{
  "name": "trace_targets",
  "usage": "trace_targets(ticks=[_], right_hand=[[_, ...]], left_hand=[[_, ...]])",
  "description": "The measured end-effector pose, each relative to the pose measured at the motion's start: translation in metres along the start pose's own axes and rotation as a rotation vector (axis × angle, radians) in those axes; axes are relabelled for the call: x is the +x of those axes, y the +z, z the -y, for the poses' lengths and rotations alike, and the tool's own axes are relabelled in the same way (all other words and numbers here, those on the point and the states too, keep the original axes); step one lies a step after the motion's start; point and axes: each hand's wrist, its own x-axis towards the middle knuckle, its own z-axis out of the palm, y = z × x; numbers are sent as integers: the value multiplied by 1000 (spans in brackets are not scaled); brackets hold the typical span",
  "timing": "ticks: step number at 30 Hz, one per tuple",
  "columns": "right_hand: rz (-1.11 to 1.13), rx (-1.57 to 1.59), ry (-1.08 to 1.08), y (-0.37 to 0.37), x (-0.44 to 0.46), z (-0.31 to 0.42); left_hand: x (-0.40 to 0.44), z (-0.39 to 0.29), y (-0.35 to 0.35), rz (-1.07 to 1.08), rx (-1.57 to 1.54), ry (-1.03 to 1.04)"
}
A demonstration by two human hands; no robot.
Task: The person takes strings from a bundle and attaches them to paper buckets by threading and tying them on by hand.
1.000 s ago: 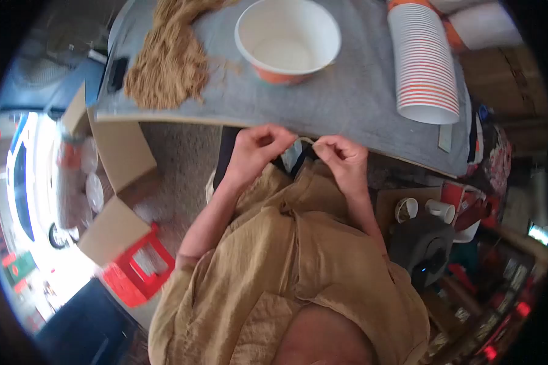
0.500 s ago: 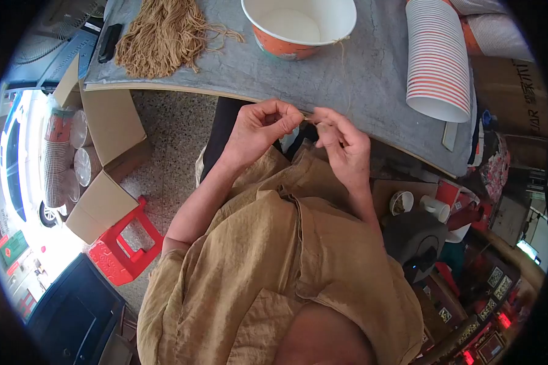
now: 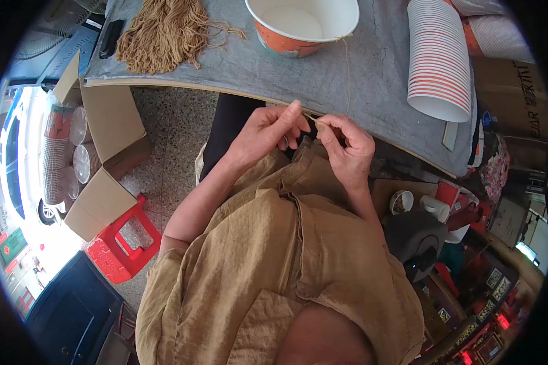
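Just in front of the table edge, my left hand [image 3: 268, 129] and my right hand [image 3: 349, 145] are close together over my lap. Between their fingertips runs a short length of thin tan string [image 3: 348, 76]. The right thumb and index finger pinch it; the left thumb presses toward the curled fingers, which partly hide the string. From the right hand the string seems to lead up across the table to the rim of a white and orange paper bucket [image 3: 292, 47]. A loose bundle of tan strings [image 3: 161, 39] lies on the table to the left.
A nested stack of paper buckets [image 3: 438, 61] lies on its side at the table's [image 3: 256, 76] right. A black object [image 3: 111, 39] sits at the left. Beside me are an open cardboard box [image 3: 112, 121] and a red plastic stool [image 3: 125, 246].
My left thumb has lifted and its fingers have shifted from a tight fingertip pinch. My right thumb and index finger have come together on the string. The view has shifted slightly.
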Motion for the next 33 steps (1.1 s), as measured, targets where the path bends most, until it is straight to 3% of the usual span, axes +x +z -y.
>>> trace_targets(ticks=[8, 14, 18, 21, 24, 26, 27, 31, 33], right_hand=[[12, -105, -75, 0, 2, 0], [-17, -10, 92, -1, -2, -7], [-65, 104, 205, 0, 1, -3], [-80, 255, 294, -3, 2, -7], [-82, 427, 382, -12, 2, -10], [-145, 419, 340, -26, 3, -7], [-181, 413, 323, -36, 3, -5], [-283, 608, 123, -72, 10, 35], [-397, 513, -44, -78, 11, 57]], left_hand=[[9, -1, 3, 59, 144, 94], [10, 5, 1, 96, 94, 153], [13, 8, 6, -13, 131, 230], [7, -4, 9, -129, 578, 538], [6, -29, 3, -145, 736, 734], [5, -52, -11, -211, 797, 814], [8, -63, -21, -355, 884, 863], [19, -112, -50, -654, 1357, 906], [31, -118, -57, -658, 1436, 919]])
